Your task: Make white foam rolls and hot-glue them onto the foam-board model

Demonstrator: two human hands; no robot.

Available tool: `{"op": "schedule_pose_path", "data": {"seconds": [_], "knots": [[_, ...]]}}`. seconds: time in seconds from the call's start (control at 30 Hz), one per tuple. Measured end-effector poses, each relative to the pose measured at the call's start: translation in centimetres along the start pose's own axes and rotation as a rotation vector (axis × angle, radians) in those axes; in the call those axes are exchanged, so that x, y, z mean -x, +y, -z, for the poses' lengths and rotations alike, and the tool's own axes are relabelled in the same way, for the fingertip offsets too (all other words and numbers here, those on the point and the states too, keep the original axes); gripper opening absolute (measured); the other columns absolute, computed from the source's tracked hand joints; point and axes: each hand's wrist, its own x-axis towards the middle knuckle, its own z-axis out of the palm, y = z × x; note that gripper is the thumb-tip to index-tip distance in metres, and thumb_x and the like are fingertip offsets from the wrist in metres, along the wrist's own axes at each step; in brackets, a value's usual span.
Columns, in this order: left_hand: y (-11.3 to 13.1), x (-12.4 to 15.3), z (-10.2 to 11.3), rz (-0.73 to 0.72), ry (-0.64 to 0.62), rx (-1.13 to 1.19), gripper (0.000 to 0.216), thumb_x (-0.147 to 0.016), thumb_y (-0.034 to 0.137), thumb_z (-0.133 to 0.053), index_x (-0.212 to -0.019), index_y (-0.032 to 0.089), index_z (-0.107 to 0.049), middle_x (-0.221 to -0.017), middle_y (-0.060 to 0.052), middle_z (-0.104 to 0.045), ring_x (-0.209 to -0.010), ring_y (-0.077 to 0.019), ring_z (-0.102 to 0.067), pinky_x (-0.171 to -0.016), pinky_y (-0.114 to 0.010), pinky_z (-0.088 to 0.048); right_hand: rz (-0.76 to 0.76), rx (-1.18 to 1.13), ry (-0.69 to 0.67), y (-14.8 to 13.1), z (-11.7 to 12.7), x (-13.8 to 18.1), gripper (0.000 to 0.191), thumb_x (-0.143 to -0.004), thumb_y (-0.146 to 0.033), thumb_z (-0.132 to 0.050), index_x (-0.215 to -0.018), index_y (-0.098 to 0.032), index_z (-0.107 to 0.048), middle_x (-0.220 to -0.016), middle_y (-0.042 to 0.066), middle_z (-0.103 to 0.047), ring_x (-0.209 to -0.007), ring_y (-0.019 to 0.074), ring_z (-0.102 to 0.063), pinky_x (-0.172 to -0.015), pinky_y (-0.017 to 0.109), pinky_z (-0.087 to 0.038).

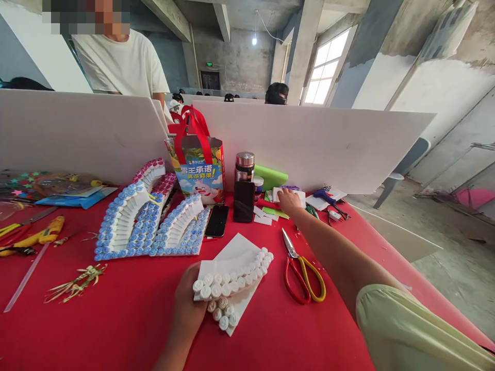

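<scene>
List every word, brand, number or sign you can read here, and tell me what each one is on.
"雪王承诺": upper line on the front of the red-handled tote bag.
"真茶真果!": the line below it, same bag.
Small logo text above those lines: too small to read surely.
Green lit sign at the back: too small to read.
Pale writing on the far wall: too blurred to read.

Your white curved board (218,267) looks smooth and matt; its rosettes (225,289) look dull and soft, paper or cloth, you cannot tell which. Near right, your scissors (296,256) show bright metal blades and smooth, plastic-looking grips. Far off, the flask (245,158) has a polished metal cap, the bag (199,178) a glossy printed face. Your sleeve (410,324) is matt cloth.
</scene>
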Motion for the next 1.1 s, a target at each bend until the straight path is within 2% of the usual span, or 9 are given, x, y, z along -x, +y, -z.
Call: {"op": "schedule_pose_path", "data": {"seconds": [0.17, 0.3, 0.4, 0.47, 0.57, 0.63, 0.83, 1.1], "knots": [[-0.5, 0.1, 0.2, 0.008, -0.032, -0.021, 0.033, -0.071, 0.021, -0.057, -0.102, 0.022, -0.068, -0.106, -0.007, -0.072, -0.095, -0.0262, -0.07, -0.077, -0.034, -0.058, -0.009, 0.021, -0.024, 0.2, -0.4, -1.2, 0.037, -0.096, -0.035, -0.06, -0.127, -0.016, -0.058, -0.129, 0.011, -0.058, -0.109, 0.0239, -0.062, -0.091, 0.045, -0.054], [-0.6, 0.2, 0.3, 0.019, -0.039, -0.024, 0.032, -0.072, 0.022, -0.057, -0.102, 0.023, -0.067, -0.106, -0.007, -0.072, -0.091, -0.0263, -0.071, -0.073, -0.034, -0.058, -0.033, -0.003, -0.046, 0.3, -0.5, -1.4, 0.036, -0.095, -0.035, -0.061, -0.126, -0.016, -0.058, -0.125, 0.01, -0.061, -0.105, 0.0222, -0.063, -0.089, 0.043, -0.056], [-0.4, 0.2, 0.2, 0.014, -0.034, -0.026, 0.031, -0.072, 0.023, -0.057, -0.101, 0.023, -0.067, -0.105, -0.007, -0.072, -0.093, -0.0267, -0.07, -0.076, -0.035, -0.058, -0.066, -0.032, -0.019, 1.1, 0.0, -1.4, 0.03, -0.098, -0.031, -0.055, -0.12, -0.013, -0.065, -0.126, 0.017, -0.059, -0.107, 0.0246, -0.063, -0.089, 0.039, -0.053], [-0.1, 0.1, 0.1, 0.01, -0.032, -0.023, 0.029, -0.072, 0.024, -0.058, -0.099, 0.023, -0.068, -0.106, -0.007, -0.072, -0.095, -0.0267, -0.07, -0.079, -0.035, -0.057, -0.084, -0.049, 0.021, 1.9, 0.6, -1.5, 0.033, -0.101, -0.029, -0.046, -0.117, -0.013, -0.069, -0.133, 0.021, -0.054, -0.113, 0.0281, -0.059, -0.091, 0.037, -0.049], [0.3, 0.0, 0.0, 0.008, -0.011, -0.016, 0.027, -0.072, 0.025, -0.057, -0.096, 0.023, -0.069, -0.103, -0.007, -0.073, -0.094, -0.0261, -0.07, -0.078, -0.034, -0.057, -0.093, -0.066, 0.068, 3.3, 1.8, -1.8, 0.041, -0.102, -0.033, -0.038, -0.12, -0.016, -0.07, -0.14, 0.018, -0.048, -0.123, 0.0296, -0.051, -0.097, 0.036, -0.044], [0.4, -0.1, -0.1, 0.003, 0.013, -0.015, 0.028, -0.071, 0.026, -0.056, -0.095, 0.023, -0.069, -0.1, -0.006, -0.073, -0.091, -0.026, -0.07, -0.077, -0.034, -0.057, -0.094, -0.069, 0.074, 4.0, 2.3, -2.0, 0.043, -0.102, -0.037, -0.037, -0.12, -0.017, -0.071, -0.139, 0.016, -0.05, -0.122, 0.0285, -0.05, -0.098, 0.035, -0.042], [-0.5, -0.1, -0.2, -0.007, -0.001, -0.021, 0.028, -0.073, 0.026, -0.057, -0.098, 0.023, -0.069, -0.101, -0.006, -0.074, -0.092, -0.0259, -0.07, -0.077, -0.034, -0.057, -0.088, -0.044, 0.065, 3.7, 1.5, -1.3, 0.039, -0.1, -0.037, -0.041, -0.121, -0.021, -0.07, -0.135, 0.015, -0.053, -0.117, 0.0275, -0.05, -0.093, 0.035, -0.042], [-0.6, 0.1, -0.1, -0.013, -0.006, -0.016, 0.028, -0.074, 0.03, -0.059, -0.098, 0.02, -0.069, -0.107, -0.009, -0.072, -0.093, -0.0268, -0.07, -0.079, -0.036, -0.057, 0.012, 0.021, 0.066, 1.5, -0.2, -0.7, 0.037, -0.086, -0.037, -0.067, -0.114, -0.014, -0.072, -0.133, 0.02, -0.054, -0.122, 0.0323, -0.043, -0.1, 0.044, -0.034]]}}
